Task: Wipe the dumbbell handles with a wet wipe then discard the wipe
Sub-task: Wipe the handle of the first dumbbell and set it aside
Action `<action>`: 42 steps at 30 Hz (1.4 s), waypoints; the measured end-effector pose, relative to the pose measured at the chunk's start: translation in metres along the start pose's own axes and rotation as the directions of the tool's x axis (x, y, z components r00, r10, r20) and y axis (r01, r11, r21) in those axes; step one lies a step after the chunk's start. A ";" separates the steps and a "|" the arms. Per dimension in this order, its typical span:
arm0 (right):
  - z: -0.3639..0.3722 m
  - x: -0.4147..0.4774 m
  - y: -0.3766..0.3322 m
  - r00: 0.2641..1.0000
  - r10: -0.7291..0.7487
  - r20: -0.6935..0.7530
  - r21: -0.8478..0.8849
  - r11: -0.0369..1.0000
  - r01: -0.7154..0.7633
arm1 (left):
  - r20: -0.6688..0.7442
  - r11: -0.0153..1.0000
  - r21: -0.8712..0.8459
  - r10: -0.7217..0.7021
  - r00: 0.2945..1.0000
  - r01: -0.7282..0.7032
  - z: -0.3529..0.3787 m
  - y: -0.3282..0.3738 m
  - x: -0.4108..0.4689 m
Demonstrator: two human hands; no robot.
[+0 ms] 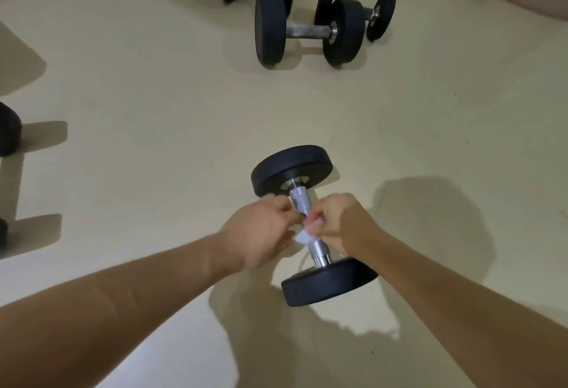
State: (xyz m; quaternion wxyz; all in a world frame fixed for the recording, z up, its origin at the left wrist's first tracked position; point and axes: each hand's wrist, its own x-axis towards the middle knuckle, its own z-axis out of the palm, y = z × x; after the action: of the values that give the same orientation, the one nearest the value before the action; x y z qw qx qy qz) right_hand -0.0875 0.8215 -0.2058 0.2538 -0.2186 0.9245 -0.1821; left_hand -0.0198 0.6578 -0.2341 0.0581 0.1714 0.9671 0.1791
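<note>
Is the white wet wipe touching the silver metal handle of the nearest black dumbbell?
Touching. The head view shows the white wet wipe lying on the silver handle, pinched by left hand and right hand.

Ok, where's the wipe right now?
Head view, low centre: the wipe is on the handle of the nearest dumbbell, held between the left hand and the right hand.

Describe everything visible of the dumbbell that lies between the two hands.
The dumbbell lies on the pale floor, its axis running away from the camera. Two round black plates, rubber-like, flank a shiny knurled metal handle. A white wipe sits against the handle's middle, held there by the left hand and right hand.
</note>
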 end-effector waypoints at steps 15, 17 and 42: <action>-0.018 0.004 0.011 0.981 -0.078 0.176 0.223 0.974 0.037 | 0.122 0.665 -0.490 -0.588 0.800 0.564 0.001 0.060 -0.009; 0.003 0.001 0.001 0.985 -0.135 0.112 0.230 0.967 0.106 | 0.072 0.469 -0.645 -0.749 0.659 0.603 0.009 0.075 -0.021; 0.032 0.023 -0.007 0.858 -0.510 -0.071 0.140 0.846 0.514 | -0.032 0.336 -0.713 -0.893 0.450 0.616 0.008 0.070 -0.030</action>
State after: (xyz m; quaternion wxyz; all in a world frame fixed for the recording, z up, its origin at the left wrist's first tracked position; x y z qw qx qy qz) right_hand -0.0857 0.7966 -0.2377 0.1979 -0.4340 0.8197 -0.3171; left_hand 0.0314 0.7114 -0.2148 -0.0218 -0.3847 0.7993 0.4613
